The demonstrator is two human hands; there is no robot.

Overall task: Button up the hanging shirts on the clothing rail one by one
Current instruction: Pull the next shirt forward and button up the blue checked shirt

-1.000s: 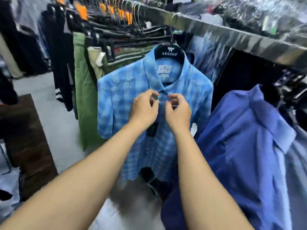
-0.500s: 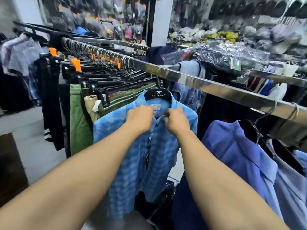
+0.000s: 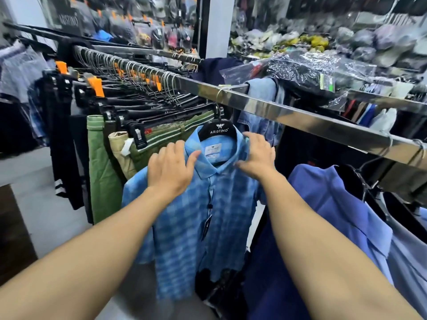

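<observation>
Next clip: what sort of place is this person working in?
Probably a clothing shop: a metal rail crowded with hangers, a tag hanging on the blue shirt, and bagged garments piled behind.

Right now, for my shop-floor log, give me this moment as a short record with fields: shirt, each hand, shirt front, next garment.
shirt: light blue plaid shirt on a black hanger, hung on the metal rail
left hand: rests beside the collar, fingers relaxed, thumb on it
right hand: on the collar's other side; grip unclear
front: collar meets at top; black tag hangs over the placket
next: plain blue shirt, to the right
</observation>
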